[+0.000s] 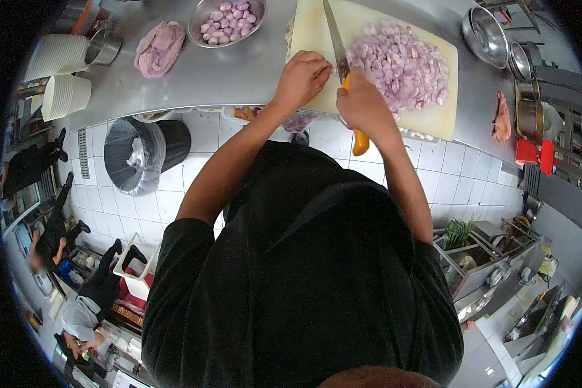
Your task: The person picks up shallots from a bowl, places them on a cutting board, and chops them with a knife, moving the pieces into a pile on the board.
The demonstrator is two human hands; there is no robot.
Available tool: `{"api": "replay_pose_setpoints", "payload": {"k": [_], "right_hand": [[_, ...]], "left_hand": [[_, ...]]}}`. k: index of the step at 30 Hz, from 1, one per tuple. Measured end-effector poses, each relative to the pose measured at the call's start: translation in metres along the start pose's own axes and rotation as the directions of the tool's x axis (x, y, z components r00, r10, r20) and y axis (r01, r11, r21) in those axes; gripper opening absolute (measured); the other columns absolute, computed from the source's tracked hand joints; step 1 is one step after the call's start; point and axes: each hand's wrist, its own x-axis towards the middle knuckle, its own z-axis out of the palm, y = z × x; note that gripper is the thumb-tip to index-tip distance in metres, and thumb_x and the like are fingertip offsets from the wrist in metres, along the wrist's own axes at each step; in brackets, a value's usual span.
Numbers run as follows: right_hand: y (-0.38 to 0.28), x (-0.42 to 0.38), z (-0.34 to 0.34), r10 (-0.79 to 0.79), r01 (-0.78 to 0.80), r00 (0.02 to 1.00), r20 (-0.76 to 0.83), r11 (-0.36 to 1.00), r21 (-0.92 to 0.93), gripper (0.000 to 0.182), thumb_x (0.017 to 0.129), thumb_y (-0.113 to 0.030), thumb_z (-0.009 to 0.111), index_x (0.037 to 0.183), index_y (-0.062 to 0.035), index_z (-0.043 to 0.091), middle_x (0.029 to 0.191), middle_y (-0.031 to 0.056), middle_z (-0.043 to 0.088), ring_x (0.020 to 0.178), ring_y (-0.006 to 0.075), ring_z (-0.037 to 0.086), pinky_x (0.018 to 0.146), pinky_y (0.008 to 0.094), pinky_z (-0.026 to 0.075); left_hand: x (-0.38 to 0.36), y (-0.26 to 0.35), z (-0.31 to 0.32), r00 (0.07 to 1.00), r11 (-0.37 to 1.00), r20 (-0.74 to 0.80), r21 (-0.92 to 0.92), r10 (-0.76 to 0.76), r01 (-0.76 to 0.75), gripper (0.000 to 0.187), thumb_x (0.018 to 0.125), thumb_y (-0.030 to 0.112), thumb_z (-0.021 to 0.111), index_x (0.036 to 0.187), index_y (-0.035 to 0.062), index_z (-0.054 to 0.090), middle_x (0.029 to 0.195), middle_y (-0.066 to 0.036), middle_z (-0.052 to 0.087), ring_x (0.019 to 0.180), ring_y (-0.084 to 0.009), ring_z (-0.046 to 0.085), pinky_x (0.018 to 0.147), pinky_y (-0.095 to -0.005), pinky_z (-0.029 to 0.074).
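Observation:
My right hand (363, 107) is wrapped round the orange handle of a kitchen knife (335, 32), whose blade points away from me over the cutting board (443, 119). To the left of the blade, my left hand (302, 79) is closed over the board's near left part, fingertips curled together close to the blade. Whatever those fingers may hold is hidden. A heap of sliced shallots (404, 68) covers much of the board to the right of the knife.
On the steel counter (233, 77) are a bowl (204, 40) of whole peeled shallots, a pinkish cloth (160, 49), stacked white containers (66, 97) and metal bowls (485, 39). A lined bin (136, 155) stands on the floor at left. Other people (84, 317) are at lower left.

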Motion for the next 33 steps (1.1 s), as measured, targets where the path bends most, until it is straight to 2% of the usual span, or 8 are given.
{"api": "replay_pose_setpoints", "payload": {"k": [2,8,14,18,21,24,27,33], "right_hand": [[0.020,0.010,0.031,-0.149,0.136,0.976,-0.158,0.987,-0.090,0.027,0.092,-0.013,0.051,0.110,0.0059,0.044,0.087,0.0345,0.064,0.081,0.0488,0.066,0.073,0.0555,0.051],[-0.002,0.004,-0.006,0.013,-0.012,0.999,0.045,1.000,-0.022,0.027,0.091,-0.011,0.050,0.110,0.0070,0.044,0.082,0.0325,0.064,0.064,0.0414,0.068,0.062,0.0501,0.053],[0.032,0.022,0.038,-0.131,0.122,0.985,-0.112,0.988,-0.091,0.023,0.092,-0.009,0.049,0.107,0.0072,0.042,0.078,0.0300,0.064,0.053,0.0364,0.065,0.052,0.0462,0.053],[-0.008,0.001,-0.004,0.053,-0.054,0.997,0.057,0.998,0.033,0.026,0.091,-0.010,0.051,0.108,0.0073,0.042,0.078,0.0302,0.064,0.059,0.0408,0.066,0.061,0.0494,0.054],[0.006,0.011,0.032,-0.099,0.087,0.989,-0.107,0.990,-0.108,0.037,0.086,-0.012,0.052,0.112,0.0119,0.043,0.083,0.0362,0.064,0.084,0.0505,0.066,0.079,0.0558,0.052],[0.011,0.016,0.023,-0.048,0.042,0.997,-0.064,0.995,-0.095,0.028,0.090,-0.012,0.053,0.108,0.0077,0.042,0.082,0.0318,0.064,0.071,0.0466,0.066,0.069,0.0535,0.052],[-0.018,0.001,-0.011,0.099,-0.105,0.990,0.100,0.993,0.052,0.029,0.089,-0.013,0.053,0.107,0.0072,0.042,0.085,0.0338,0.064,0.084,0.0529,0.063,0.078,0.0573,0.049],[0.023,0.017,0.035,-0.216,0.193,0.960,-0.176,0.972,-0.136,0.024,0.089,-0.010,0.051,0.104,0.0067,0.042,0.077,0.0302,0.063,0.061,0.0435,0.065,0.062,0.0519,0.052]], "left_hand": [[0.002,0.001,-0.001,1.000,1.000,-0.009,-0.003,0.007,-0.007,0.014,0.081,0.010,0.071,0.094,0.0045,0.074,0.095,-0.010,0.070,0.091,-0.0308,0.065,0.082,-0.0394,0.052],[0.001,0.001,0.001,1.000,1.000,-0.023,-0.025,-0.008,0.008,0.012,0.082,0.010,0.071,0.092,0.0043,0.074,0.094,-0.011,0.070,0.090,-0.0317,0.065,0.081,-0.0398,0.052],[0.000,-0.002,0.003,0.999,0.998,-0.043,-0.062,-0.015,0.012,0.012,0.081,0.008,0.072,0.092,0.0038,0.074,0.094,-0.011,0.070,0.089,-0.0314,0.065,0.081,-0.0388,0.052],[0.000,0.000,0.002,1.000,1.000,-0.027,-0.027,-0.001,0.000,0.011,0.081,0.008,0.072,0.092,0.0040,0.074,0.094,-0.010,0.070,0.090,-0.0315,0.064,0.081,-0.0391,0.052],[0.000,0.000,0.002,0.999,1.000,-0.032,-0.029,-0.009,0.008,0.011,0.081,0.008,0.071,0.092,0.0040,0.074,0.094,-0.010,0.070,0.091,-0.0316,0.064,0.081,-0.0393,0.052],[-0.002,0.001,-0.001,1.000,1.000,-0.015,-0.015,-0.008,0.007,0.011,0.081,0.008,0.071,0.092,0.0040,0.074,0.093,-0.010,0.069,0.091,-0.0317,0.064,0.081,-0.0395,0.052],[-0.001,0.002,-0.001,1.000,1.000,-0.006,0.003,-0.008,0.008,0.011,0.081,0.008,0.071,0.092,0.0039,0.073,0.093,-0.010,0.069,0.091,-0.0318,0.064,0.082,-0.0398,0.052],[-0.003,0.002,-0.002,1.000,0.999,-0.025,-0.040,-0.013,0.012,0.012,0.081,0.009,0.071,0.092,0.0035,0.073,0.094,-0.010,0.070,0.091,-0.0315,0.064,0.082,-0.0399,0.051]]}}
